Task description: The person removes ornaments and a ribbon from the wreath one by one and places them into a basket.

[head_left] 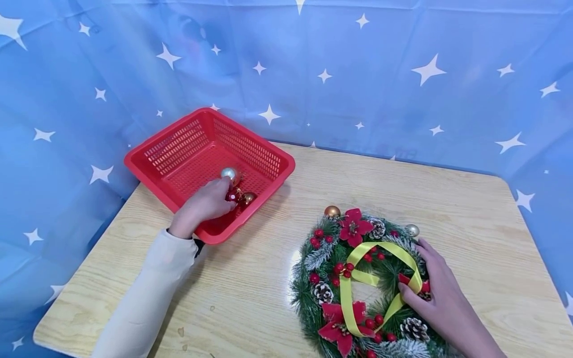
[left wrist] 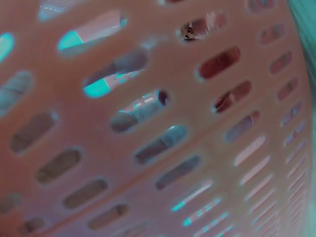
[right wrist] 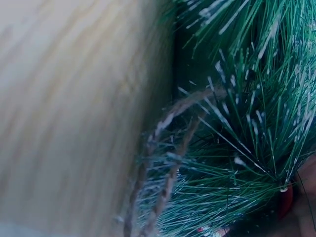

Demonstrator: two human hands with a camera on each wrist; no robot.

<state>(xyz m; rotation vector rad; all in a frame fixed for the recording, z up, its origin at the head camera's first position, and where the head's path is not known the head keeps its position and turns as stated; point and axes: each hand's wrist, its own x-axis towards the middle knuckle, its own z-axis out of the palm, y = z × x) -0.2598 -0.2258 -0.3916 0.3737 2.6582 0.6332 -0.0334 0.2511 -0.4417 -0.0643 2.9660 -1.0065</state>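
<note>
My left hand [head_left: 209, 201] reaches down into a red plastic basket [head_left: 156, 174]. Its thumb and fingers close around a dark red bauble [head_left: 233, 194], partly hidden by them. A pale silvery bauble [head_left: 230, 174] and a copper-coloured one [head_left: 248, 198] lie right beside it. The left wrist view looks through the slotted basket wall [left wrist: 148, 163]. On the right, my right hand [head_left: 440, 293] grips the edge of a green Christmas wreath [head_left: 313, 303], thumb on top. A yellow ribbon [head_left: 346, 298] loops over the wreath, among red flowers, berries and pine cones.
A gold bauble [head_left: 332, 212] and a silver bauble [head_left: 412, 230] sit at the wreath's far rim. In the right wrist view, a twine loop [right wrist: 168, 123] shows by the green needles. Behind the wooden table [head_left: 250, 278] hangs a blue star-patterned cloth [head_left: 313, 49].
</note>
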